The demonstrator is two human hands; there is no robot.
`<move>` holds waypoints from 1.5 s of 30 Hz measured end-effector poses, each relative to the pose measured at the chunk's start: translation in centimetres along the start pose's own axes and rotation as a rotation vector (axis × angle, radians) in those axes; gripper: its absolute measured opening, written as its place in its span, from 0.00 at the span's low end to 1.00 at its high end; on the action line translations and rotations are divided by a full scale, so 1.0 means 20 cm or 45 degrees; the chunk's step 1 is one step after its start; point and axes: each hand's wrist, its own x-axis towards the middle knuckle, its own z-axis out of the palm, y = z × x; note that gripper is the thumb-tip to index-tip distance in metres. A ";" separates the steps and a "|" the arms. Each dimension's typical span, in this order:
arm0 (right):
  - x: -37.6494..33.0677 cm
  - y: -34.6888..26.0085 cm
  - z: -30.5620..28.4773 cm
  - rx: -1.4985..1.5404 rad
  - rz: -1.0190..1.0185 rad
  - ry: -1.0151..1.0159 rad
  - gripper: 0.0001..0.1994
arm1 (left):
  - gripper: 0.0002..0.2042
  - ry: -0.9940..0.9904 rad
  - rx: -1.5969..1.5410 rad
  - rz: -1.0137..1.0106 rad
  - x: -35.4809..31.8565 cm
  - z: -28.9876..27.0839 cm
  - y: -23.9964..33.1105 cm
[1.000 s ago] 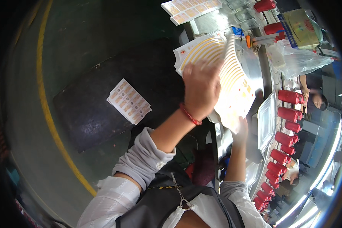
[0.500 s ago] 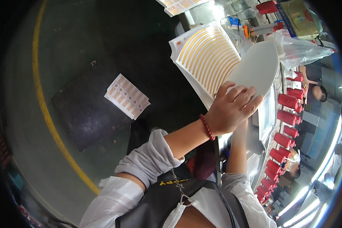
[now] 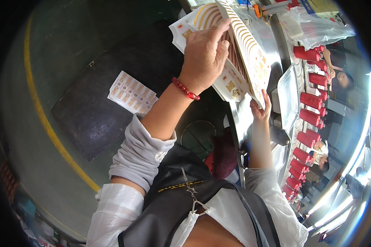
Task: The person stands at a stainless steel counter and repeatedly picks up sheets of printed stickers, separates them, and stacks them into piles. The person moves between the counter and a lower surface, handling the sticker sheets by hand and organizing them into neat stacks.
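My right hand (image 3: 261, 108) pinches the lower corner of a white printed sheet (image 3: 257, 61) with gold arcs and lettering, which stands tilted up over a stack of similar sheets (image 3: 233, 88). My left hand (image 3: 206, 53), below a red bead bracelet (image 3: 185, 88) on its wrist, lies across the stack. Its index finger is stretched toward the raised sheet's upper left edge, and the thumb is spread apart from it. Some of its other fingers are hidden. The stack rests at the left edge of a shiny metal worktable (image 3: 241, 113).
Several red bottle-shaped containers (image 3: 311, 100) stand in a row along the right. A clear plastic bag (image 3: 313, 29) lies at the far right, near a clear tray (image 3: 288, 96). Small printed sheets (image 3: 132, 92) lie on a dark mat (image 3: 86, 123) at left. Other people work beyond the row.
The sheet that showed its blank side now shows its printed side, standing tilted. My left hand moved left and farther away; my right hand came into view at the sheet's lower corner.
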 end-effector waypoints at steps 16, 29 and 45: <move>-0.01 0.23 0.10 -0.788 -0.154 0.438 0.18 | 0.37 0.380 -0.564 -1.286 -0.52 -0.01 -0.09; -0.04 0.31 0.18 -2.466 -0.441 0.709 0.29 | 0.18 0.273 -1.137 -1.673 -0.64 0.17 -0.23; -1.53 0.53 -0.15 -1.709 -0.352 1.058 0.17 | 0.11 0.033 -1.417 -1.463 -0.55 0.04 -0.38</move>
